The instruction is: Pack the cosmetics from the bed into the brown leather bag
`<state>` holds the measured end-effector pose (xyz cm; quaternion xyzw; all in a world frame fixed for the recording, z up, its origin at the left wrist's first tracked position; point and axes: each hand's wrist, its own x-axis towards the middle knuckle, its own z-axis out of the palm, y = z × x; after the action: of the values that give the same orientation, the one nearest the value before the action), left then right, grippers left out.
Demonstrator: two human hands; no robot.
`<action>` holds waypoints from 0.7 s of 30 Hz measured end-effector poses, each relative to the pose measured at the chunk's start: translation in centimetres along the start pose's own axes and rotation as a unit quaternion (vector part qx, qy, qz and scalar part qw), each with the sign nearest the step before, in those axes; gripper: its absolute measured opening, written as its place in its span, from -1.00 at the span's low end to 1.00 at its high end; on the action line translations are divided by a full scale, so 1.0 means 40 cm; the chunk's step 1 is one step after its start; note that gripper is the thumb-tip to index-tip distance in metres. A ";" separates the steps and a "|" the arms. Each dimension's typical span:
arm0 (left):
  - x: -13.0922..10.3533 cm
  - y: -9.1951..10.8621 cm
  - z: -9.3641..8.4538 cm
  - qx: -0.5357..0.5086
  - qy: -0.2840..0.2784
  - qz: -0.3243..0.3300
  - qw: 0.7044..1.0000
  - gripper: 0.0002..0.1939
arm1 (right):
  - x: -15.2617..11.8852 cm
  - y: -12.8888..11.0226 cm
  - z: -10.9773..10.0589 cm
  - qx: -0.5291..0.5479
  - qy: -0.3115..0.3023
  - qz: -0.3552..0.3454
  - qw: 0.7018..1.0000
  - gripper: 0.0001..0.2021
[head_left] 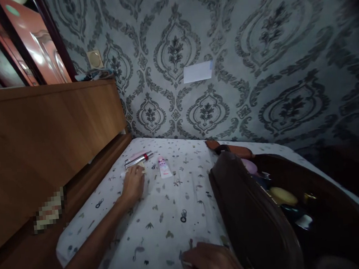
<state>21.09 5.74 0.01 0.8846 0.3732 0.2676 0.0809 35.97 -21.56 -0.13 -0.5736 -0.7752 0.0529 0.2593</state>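
Note:
My left hand (134,182) reaches across the patterned white cloth (162,219), its curled fingers on a pale, flat item (141,167) that they partly cover. Just beyond those fingers lies a silver tube with a red band (139,159). To their right is a small pink and white squeeze tube (164,168). Near the bottom edge my right hand (209,261) has its fingers pressed together; what they hold, if anything, is too unclear to name. Beside it stands a dark brown bag (249,208), open, with a purple item (249,166) and a yellow item (283,196) inside.
An orange-brown strap or case (236,150) lies behind the bag. A wooden cabinet (50,137) borders the left side of the cloth. The patterned wall (177,105) rises behind, with a white paper (197,72) on it.

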 end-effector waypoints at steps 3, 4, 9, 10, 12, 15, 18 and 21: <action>0.018 -0.072 -0.024 0.051 0.037 -0.063 0.996 -0.78 | 0.037 -0.001 0.025 0.096 -0.003 0.071 0.993 -0.77; 0.018 -0.091 -0.029 0.062 0.044 -0.080 0.994 -0.78 | 0.043 0.001 0.035 0.123 0.003 0.086 0.989 -0.77; -0.005 -0.143 -0.022 0.075 0.041 -0.126 0.988 -0.74 | 0.052 0.021 0.083 0.217 0.033 0.158 0.963 -0.66; -0.010 -0.146 -0.019 0.071 0.037 -0.128 0.989 -0.73 | 0.051 0.023 0.088 0.235 0.029 0.174 0.956 -0.64; -0.017 -0.147 -0.018 0.056 0.027 -0.127 0.990 -0.71 | 0.050 0.027 0.090 0.267 0.023 0.195 0.943 -0.61; -0.020 -0.144 -0.027 0.020 0.008 -0.117 0.993 -0.72 | 0.046 0.031 0.088 0.297 0.036 0.205 0.932 -0.57; -0.024 -0.140 -0.042 -0.019 -0.008 -0.110 0.994 -0.71 | 0.043 0.036 0.089 0.322 0.048 0.220 0.919 -0.57; -0.031 -0.130 -0.055 -0.062 -0.017 -0.103 0.993 -0.70 | 0.042 0.040 0.087 0.344 0.051 0.233 0.908 -0.59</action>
<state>15.98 8.43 -0.43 0.8389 0.4440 0.2657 0.1690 35.39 -18.72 -3.17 -0.6152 -0.5390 0.3460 0.4596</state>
